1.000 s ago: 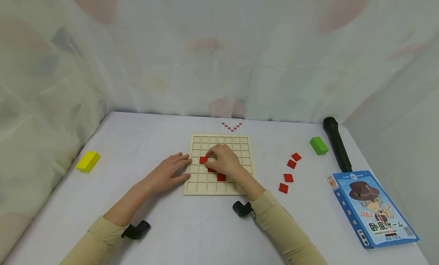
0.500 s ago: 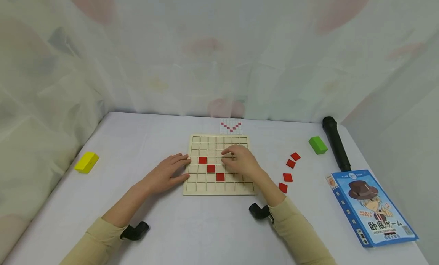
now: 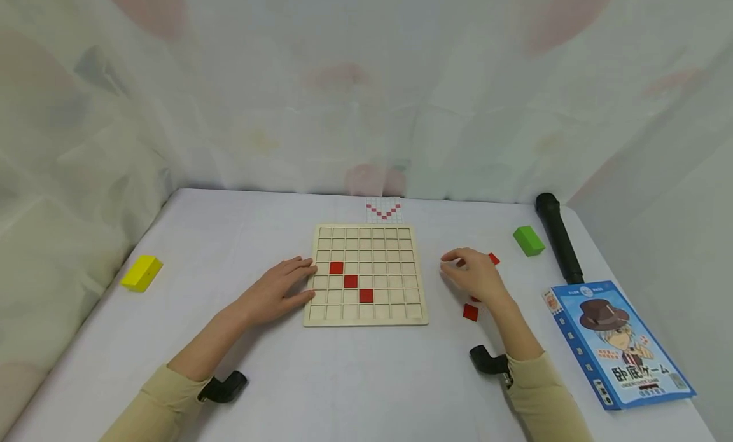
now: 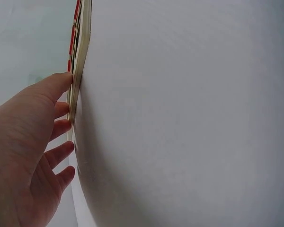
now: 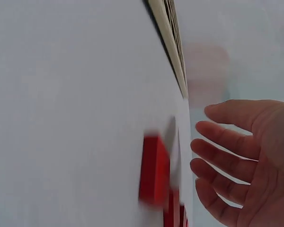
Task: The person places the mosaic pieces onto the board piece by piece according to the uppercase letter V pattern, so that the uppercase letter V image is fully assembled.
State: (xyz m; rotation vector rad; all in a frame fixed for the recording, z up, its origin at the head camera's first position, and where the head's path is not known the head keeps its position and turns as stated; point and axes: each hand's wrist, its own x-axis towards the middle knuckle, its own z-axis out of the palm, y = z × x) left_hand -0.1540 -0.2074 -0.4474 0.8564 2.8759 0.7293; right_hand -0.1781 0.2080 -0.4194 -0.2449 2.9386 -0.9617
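Note:
A pale wooden grid board (image 3: 395, 280) lies mid-table, with three red square tiles (image 3: 350, 282) set in a diagonal on its left half. My left hand (image 3: 277, 289) touches the board's left edge; in the left wrist view its thumb and fingertips rest along the rim. To the right of the board, my right hand (image 3: 476, 278) hovers by the loose red tiles (image 3: 470, 312) and partly covers them. The right wrist view shows that hand (image 5: 246, 156) with loosely bent, spread fingers and nothing in them, beside a blurred red tile (image 5: 154, 172).
A small card (image 3: 384, 210) with a red V pattern lies behind the board. At the far left sits a yellow block (image 3: 141, 273). On the right are a green block (image 3: 529, 240), a black microphone (image 3: 560, 238) and a blue game box (image 3: 624, 346).
My right hand has left the board and moved right to the loose tiles, uncovering the three red tiles on the grid. The left hand has stayed at the board's edge.

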